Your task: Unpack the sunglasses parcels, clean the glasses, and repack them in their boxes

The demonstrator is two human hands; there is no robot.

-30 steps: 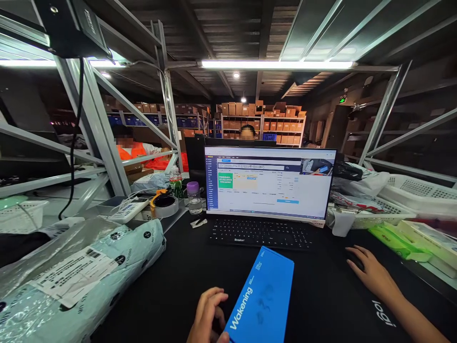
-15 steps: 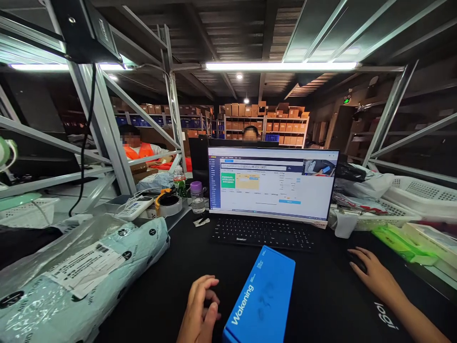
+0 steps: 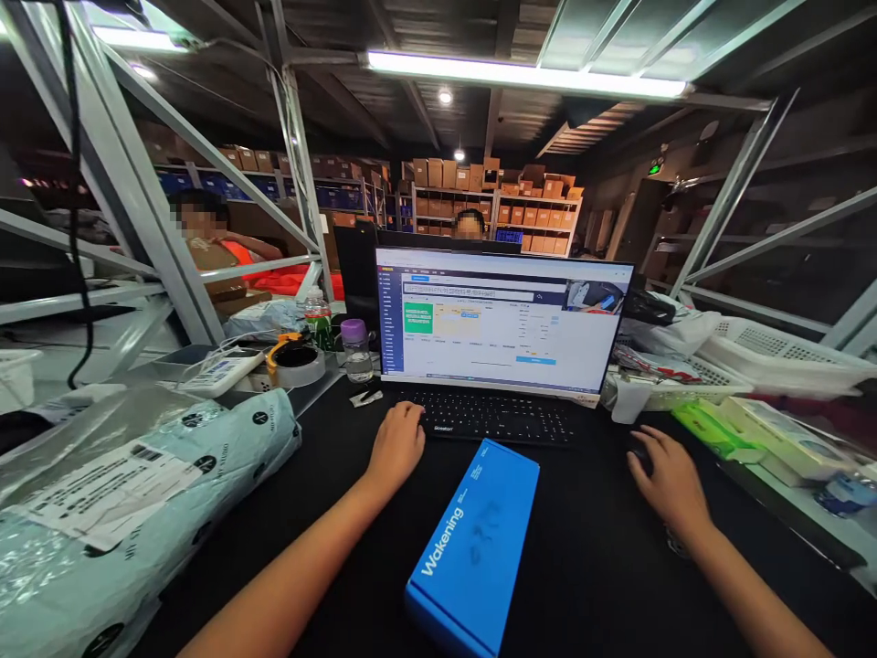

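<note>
My left hand [image 3: 398, 443] reaches over the left end of the black keyboard [image 3: 503, 420], palm down. Its fingers are slightly bent at the keys, and it holds nothing. On the right, my right hand [image 3: 668, 475] rests over a dark computer mouse [image 3: 639, 450], mostly hidden beneath the fingers. Between my arms a blue "Wakening" box [image 3: 480, 548] lies on the black desk mat, touched by neither hand. Behind the keyboard stands a lit monitor [image 3: 493, 320] showing a software page with a small camera picture in its upper right corner.
A pale blue printed mailer bag [image 3: 157, 512] with a label covers the left side. Tape rolls [image 3: 298, 364], a purple-lidded bottle [image 3: 356, 352] and a drink bottle [image 3: 317, 320] stand beyond it. White baskets [image 3: 774, 347] and a green packet [image 3: 716, 429] are at right. Two people sit beyond.
My left hand has moved forward from beside the blue box to the keyboard's left end. My right hand stays at the mouse. The view has shifted, moving the scene left and up.
</note>
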